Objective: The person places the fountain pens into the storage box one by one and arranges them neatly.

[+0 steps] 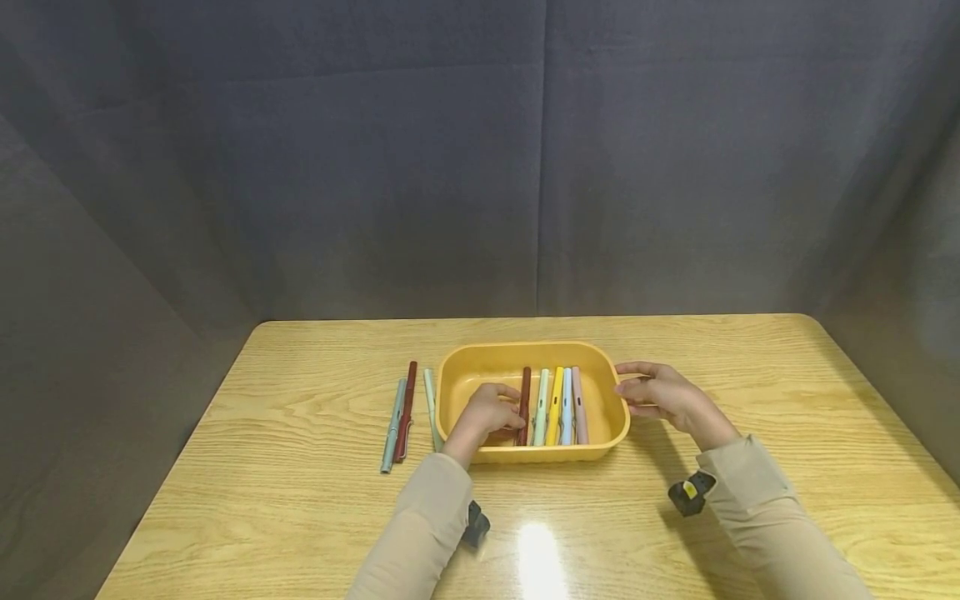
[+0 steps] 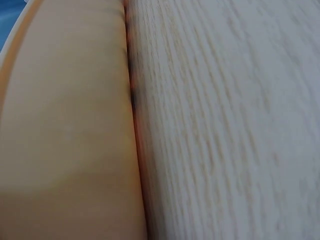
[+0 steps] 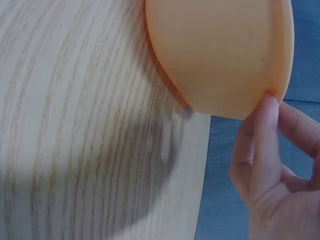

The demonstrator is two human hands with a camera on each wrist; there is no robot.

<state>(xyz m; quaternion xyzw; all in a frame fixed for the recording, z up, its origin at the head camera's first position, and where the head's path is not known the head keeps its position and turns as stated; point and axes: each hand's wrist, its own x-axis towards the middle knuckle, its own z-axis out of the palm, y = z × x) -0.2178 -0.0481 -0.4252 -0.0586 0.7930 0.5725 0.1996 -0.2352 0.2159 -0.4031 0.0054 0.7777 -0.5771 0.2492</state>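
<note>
A yellow tray (image 1: 480, 358) sits on the wooden table. In it a dark red pen (image 1: 524, 392), a pale green pen (image 1: 542, 407), a yellow pen (image 1: 555, 404), a light blue pen (image 1: 567, 407) and a pink pen (image 1: 580, 407) lie side by side. My left hand (image 1: 489, 412) reaches over the near rim and holds the dark red pen by its lower part. At the tray's right end, my right hand (image 1: 663, 395) pinches the rim; the right wrist view shows its fingertips (image 3: 270, 102) there. The left wrist view shows only the tray's outer wall (image 2: 70, 125), not the hand.
Left of the tray lie a grey-green pen (image 1: 393, 427), another dark red pen (image 1: 406, 412) and a light green pen (image 1: 431, 400), partly hidden by the tray. Wrist cameras (image 1: 690, 493) hang below both sleeves. A grey curtain (image 1: 375, 192) stands behind the wooden table (image 1: 300, 417).
</note>
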